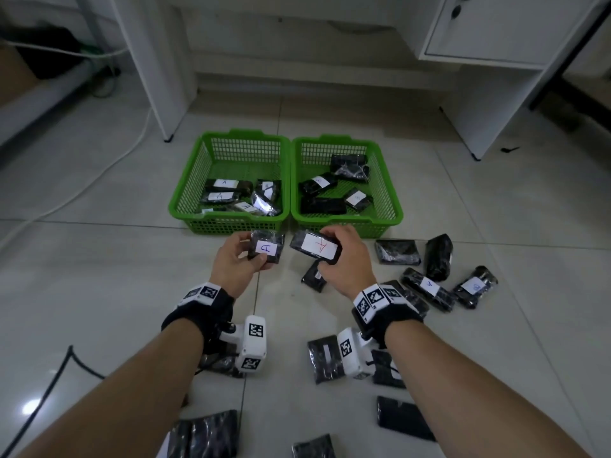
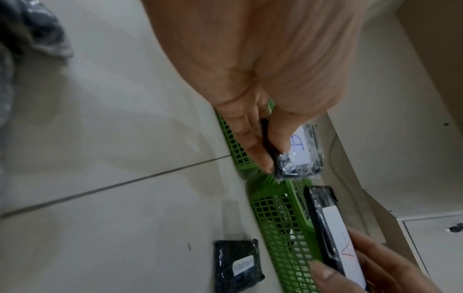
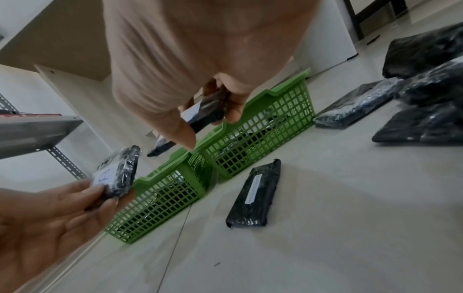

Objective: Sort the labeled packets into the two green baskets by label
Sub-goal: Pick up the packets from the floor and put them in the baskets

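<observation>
Two green baskets stand side by side on the tiled floor: the left basket [image 1: 185,206] holds several black packets with white labels, the right basket [image 1: 395,206] several more. Just in front of them, my left hand [image 1: 236,259] pinches a small black packet [image 1: 267,247] with a blue letter on its white label, the same small packet [image 2: 300,156] showing in the left wrist view. My right hand [image 1: 344,259] grips a longer black packet [image 1: 315,246] whose label bears a red A. Both packets are held above the floor with labels up.
Several loose black packets lie on the floor: one [image 1: 312,276] under my right hand, a cluster [image 1: 429,262] to the right, more [image 1: 325,358] near my forearms. White desk legs and a cabinet [image 1: 489,34] stand behind the baskets; cables [image 1: 66,200] run at left.
</observation>
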{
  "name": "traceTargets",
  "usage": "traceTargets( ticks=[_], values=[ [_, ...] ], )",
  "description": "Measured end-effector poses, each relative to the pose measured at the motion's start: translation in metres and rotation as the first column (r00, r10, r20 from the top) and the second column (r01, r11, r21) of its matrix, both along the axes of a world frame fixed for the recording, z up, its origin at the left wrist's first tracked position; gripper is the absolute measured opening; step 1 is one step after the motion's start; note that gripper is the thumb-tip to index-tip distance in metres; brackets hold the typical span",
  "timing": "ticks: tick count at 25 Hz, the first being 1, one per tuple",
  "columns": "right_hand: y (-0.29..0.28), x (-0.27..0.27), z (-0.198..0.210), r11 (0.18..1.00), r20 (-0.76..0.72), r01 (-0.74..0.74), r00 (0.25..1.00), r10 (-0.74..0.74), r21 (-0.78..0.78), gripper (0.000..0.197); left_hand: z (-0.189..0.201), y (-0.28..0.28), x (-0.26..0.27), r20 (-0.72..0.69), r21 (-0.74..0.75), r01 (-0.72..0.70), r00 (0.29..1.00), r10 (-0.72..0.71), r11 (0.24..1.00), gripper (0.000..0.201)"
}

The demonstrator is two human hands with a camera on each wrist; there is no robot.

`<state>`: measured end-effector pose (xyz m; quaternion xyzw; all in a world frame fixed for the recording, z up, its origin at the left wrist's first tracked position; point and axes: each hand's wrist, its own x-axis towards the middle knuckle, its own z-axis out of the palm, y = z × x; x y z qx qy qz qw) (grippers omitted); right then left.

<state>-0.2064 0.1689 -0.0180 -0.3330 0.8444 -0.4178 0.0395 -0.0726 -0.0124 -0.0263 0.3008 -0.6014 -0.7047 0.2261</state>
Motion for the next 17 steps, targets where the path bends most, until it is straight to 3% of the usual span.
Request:
traceTargets(
  ticks=[4, 6, 9, 12, 13, 14, 16, 17],
  values=[
    [-0.009, -0.005, 0.001, 0.993, 0.009, 0.114, 0.994, -0.113, -0.020, 0.054, 0.008, -0.010, -0.010, -0.033, -0.121, -0.068, 0.997, 0.065, 0.990, 0.045],
    [-0.012, -0.008, 0.002, 0.984, 0.030, 0.173, 0.985, -0.172, -0.046, 0.041, 0.015, -0.017, -0.020, -0.025, -0.260, -0.119, 0.993, 0.116, 0.958, 0.035],
    [-0.025, -0.015, 0.007, 0.993, -0.044, 0.121, 0.992, -0.121, -0.002, 0.024, 0.025, -0.042, -0.038, 0.060, -0.567, -0.139, 0.976, 0.209, 0.812, 0.016],
    [-0.060, -0.025, 0.018, 0.997, -0.039, 0.055, 0.998, -0.053, 0.057, 0.021, 0.033, -0.082, -0.048, 0.225, -0.721, -0.041, 0.931, 0.289, 0.692, 0.011],
    [-0.075, -0.028, 0.020, 0.996, -0.039, 0.047, 0.998, -0.045, 0.071, 0.022, 0.032, -0.097, -0.049, 0.349, -0.762, 0.060, 0.877, 0.331, 0.645, 0.014],
    [-0.090, -0.029, 0.023, 0.996, -0.046, 0.044, 0.998, -0.041, 0.072, 0.023, 0.033, -0.108, -0.047, 0.509, -0.768, 0.215, 0.777, 0.370, 0.604, 0.018],
    [-0.123, -0.030, 0.022, 0.998, -0.063, 0.022, 0.998, -0.018, 0.056, 0.022, 0.026, -0.123, -0.040, 0.761, -0.639, 0.505, 0.525, 0.381, 0.581, 0.037],
    [-0.140, -0.028, 0.019, 0.998, -0.065, -0.009, 0.998, 0.013, 0.067, 0.021, 0.022, -0.128, -0.037, 0.817, -0.575, 0.574, 0.445, 0.368, 0.583, 0.047]
  ],
)
